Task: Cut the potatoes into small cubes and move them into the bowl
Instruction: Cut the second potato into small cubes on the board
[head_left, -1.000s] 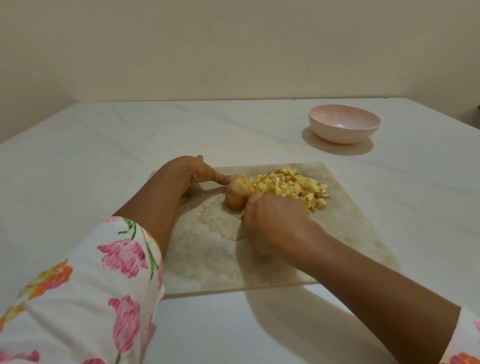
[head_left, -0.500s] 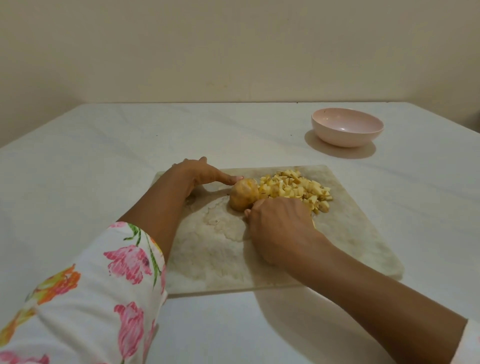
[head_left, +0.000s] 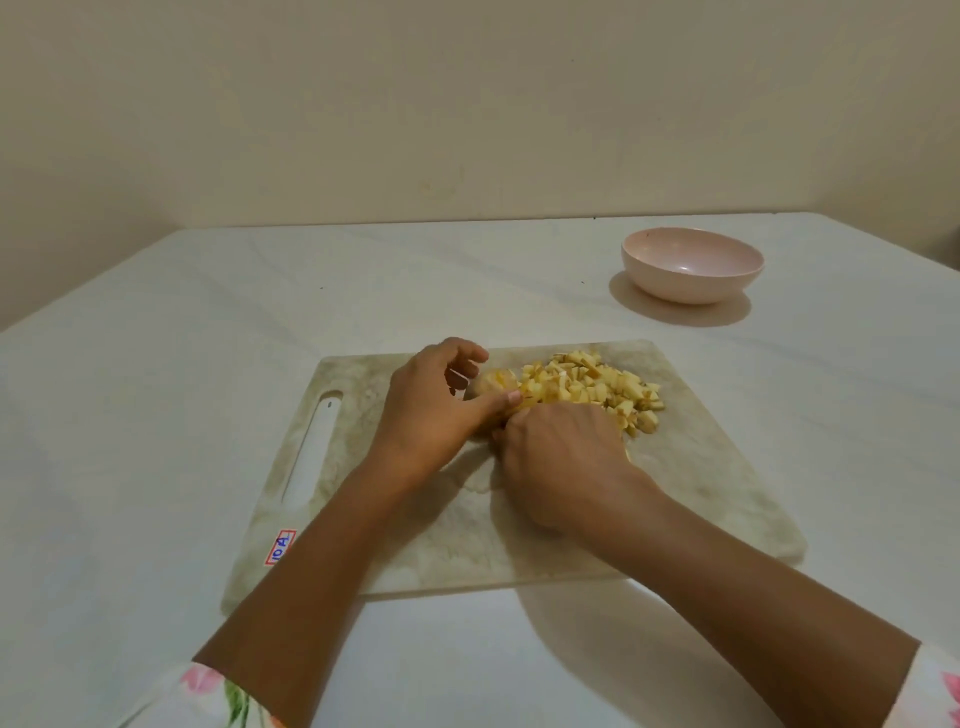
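Fingers (head_left: 462, 351) of left hand (head_left: 431, 415) curled round uncut potato (head_left: 493, 383); right hand (head_left: 561, 462) clenched, contents hidden. Cubes (head_left: 592, 387) piled on board (head_left: 363, 467); bowl (head_left: 693, 265) empty.

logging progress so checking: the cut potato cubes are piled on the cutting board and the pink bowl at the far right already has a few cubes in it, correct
Not quite. In the head view the pink bowl at the far right is empty; no cubes are in it yet. The cut potato cubes are indeed piled on the cutting board.
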